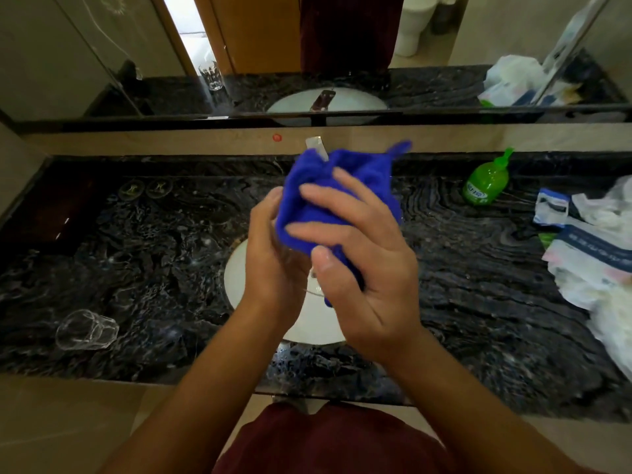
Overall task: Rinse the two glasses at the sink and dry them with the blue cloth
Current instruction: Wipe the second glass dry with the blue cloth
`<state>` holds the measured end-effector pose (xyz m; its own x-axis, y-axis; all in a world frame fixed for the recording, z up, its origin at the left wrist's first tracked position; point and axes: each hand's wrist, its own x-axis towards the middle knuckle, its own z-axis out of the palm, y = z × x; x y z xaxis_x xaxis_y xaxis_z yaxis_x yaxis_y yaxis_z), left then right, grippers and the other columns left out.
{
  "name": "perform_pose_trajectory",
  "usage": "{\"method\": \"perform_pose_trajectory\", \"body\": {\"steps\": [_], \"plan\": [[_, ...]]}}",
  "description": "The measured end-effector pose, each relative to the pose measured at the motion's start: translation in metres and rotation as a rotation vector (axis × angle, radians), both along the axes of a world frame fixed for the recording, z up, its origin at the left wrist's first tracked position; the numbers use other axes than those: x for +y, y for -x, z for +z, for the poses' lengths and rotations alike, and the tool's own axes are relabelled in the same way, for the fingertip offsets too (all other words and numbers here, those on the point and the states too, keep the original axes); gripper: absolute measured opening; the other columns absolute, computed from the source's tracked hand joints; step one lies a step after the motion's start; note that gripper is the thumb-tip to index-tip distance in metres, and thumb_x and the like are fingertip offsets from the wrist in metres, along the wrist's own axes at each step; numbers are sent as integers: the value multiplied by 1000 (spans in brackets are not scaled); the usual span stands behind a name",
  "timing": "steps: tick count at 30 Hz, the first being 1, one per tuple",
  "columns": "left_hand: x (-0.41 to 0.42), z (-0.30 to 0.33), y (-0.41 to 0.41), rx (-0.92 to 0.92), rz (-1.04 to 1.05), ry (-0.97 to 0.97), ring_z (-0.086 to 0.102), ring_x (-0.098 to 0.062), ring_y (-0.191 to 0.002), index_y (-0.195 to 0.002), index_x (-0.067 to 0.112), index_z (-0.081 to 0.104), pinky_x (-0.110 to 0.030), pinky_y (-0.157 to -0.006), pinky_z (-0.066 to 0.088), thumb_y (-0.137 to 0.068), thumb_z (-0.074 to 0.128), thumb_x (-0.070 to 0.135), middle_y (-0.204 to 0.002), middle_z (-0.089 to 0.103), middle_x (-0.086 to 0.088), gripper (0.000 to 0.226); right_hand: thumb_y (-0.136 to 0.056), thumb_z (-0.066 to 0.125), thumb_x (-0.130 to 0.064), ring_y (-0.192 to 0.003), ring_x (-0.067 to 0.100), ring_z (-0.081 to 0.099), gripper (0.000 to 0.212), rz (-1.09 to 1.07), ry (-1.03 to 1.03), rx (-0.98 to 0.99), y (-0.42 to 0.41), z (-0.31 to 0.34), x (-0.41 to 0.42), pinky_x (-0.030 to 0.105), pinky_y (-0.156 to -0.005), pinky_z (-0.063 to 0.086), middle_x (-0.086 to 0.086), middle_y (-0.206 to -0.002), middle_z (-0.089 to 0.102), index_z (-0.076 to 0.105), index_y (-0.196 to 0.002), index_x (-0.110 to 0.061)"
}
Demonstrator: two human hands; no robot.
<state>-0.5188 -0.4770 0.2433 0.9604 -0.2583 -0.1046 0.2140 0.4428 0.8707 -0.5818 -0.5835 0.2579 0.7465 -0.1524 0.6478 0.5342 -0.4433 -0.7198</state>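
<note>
Fuzzy blue cloth (337,196), clear glass (87,330), glossy veined stone counter (154,254).

Dark marble counter (478,285) beneath a wide wall mirror (102,46).

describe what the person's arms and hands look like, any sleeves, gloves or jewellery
Both forearms are bare to the bottom of the frame, with no sleeves showing. The left hand and right hand wear no gloves, and no rings, watch or bracelet are visible. A dark red garment covers the torso.

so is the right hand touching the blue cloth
Touching. The head view shows the right hand with its fingers and thumb pressed onto the blue cloth, bunched over the sink.
</note>
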Motion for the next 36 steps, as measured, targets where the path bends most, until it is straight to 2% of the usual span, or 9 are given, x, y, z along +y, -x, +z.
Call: {"method": "perform_pose_trajectory", "body": {"steps": [7, 12, 15, 17, 20, 24, 27, 31, 36], "plan": [[-2, -2, 2, 37, -73, 120, 74, -14, -99, -108, 25, 81, -28, -83, 60, -103, 38, 59, -102, 79, 1, 55, -99, 51, -27, -123, 20, 62, 36, 33, 73, 153, -17, 27, -12, 37, -108, 45, 3, -122, 74, 82, -97, -10], [-4, 1, 4, 42, -58, 112, 72, -20, -104, -116, 18, 77, -31, -83, 59, -99, 42, 65, -112, 76, -7, 62, -98, 58, -28, -131, 19, 57, 28, -167, -37, 228, -19, 20, 5, 41, -106, 48, 2, -140, 62, 75, -115, -16], [-3, 2, 2, -41, 26, -10, 71, -21, -92, -111, 12, 71, -31, -76, 57, -99, 41, 59, -101, 74, -8, 57, -98, 53, -41, -134, 8, 50, 43, -189, -91, 310, -17, 6, 4, 28, -106, 47, 0, -151, 48, 62, -135, -19], [-3, 0, 2, -205, 91, -88, 70, -19, -91, -111, 10, 65, -31, -76, 56, -102, 39, 48, -99, 74, -4, 47, -97, 50, -49, -124, 6, 57, 46, -153, -254, 371, -13, -4, 3, 25, -100, 52, -1, -146, 52, 55, -137, -27], [-2, -5, 2, -398, 125, -147, 68, -22, -97, -118, 8, 59, -37, -83, 53, -109, 28, 20, -106, 70, -7, 35, -95, 56, -53, -103, 18, 73, 36, 54, -776, 556, -11, -12, 3, 45, -92, 62, -3, -117, 75, 62, -126, -37], [-5, -9, 1, -552, 137, -164, 63, -28, -102, -122, 14, 58, -48, -85, 53, -101, 33, 30, -115, 65, -7, 36, -89, 65, -57, -110, 27, 75, 53, 239, -1173, 681, -9, -14, 2, 42, -86, 62, 10, -121, 76, 70, -126, -19], [-6, -14, 0, -678, 170, -319, 64, -20, -107, -127, 17, 54, -43, -89, 55, -99, 33, 32, -119, 64, 7, 38, -90, 71, -46, -105, 25, 76, 38, 200, -1109, 623, -8, -16, -6, 35, -79, 62, 8, -117, 78, 72, -121, -23], [-1, -15, -2, -940, 271, -738, 56, -27, -118, -137, 16, 52, -54, -95, 48, -105, 39, 39, -132, 55, 6, 42, -84, 77, -42, -100, 26, 78, 39, 105, -982, 559, -10, -14, -20, 31, -75, 62, 6, -114, 79, 71, -120, -26], [7, -7, -3, -1171, 12, -959, 35, -26, -150, -150, 3, 44, -47, -122, 31, -84, 65, 70, -155, 45, -10, 95, -85, 81, -40, -96, 26, 79, 41, 55, -813, 593, -10, -9, -34, 34, -76, 63, 5, -109, 79, 70, -120, -24]]}}
